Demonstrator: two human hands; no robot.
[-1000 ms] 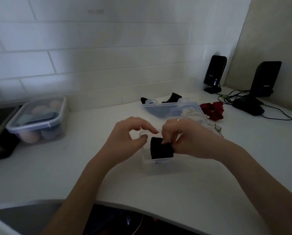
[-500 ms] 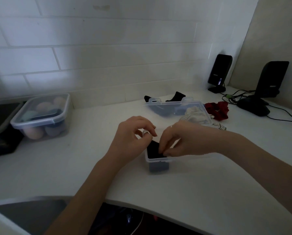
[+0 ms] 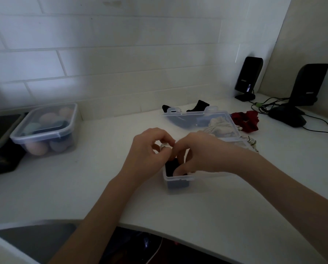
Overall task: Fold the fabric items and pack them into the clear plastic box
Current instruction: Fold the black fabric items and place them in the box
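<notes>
A small clear plastic box (image 3: 179,180) stands in the middle of the white counter, and its open lid (image 3: 187,119) lies behind it. A folded black fabric piece (image 3: 169,167) sits in the box's left end. My right hand (image 3: 203,155) reaches into the box from the right, with thumb and fingers pinching the black fabric. My left hand (image 3: 146,155) is curled at the box's far left corner, fingertips on the rim. A white fabric (image 3: 221,124), a red fabric (image 3: 246,121) and black pieces (image 3: 199,105) lie loose behind.
A lidded tub of pastel round things (image 3: 45,130) stands at the left by a dark object (image 3: 1,149). Two black speakers (image 3: 248,79) (image 3: 309,86) with cables stand at the back right. The counter's curved front edge (image 3: 159,231) is close to me.
The black fabric has gone from above the box's rim down into it. Both hands have come together over the box's left end.
</notes>
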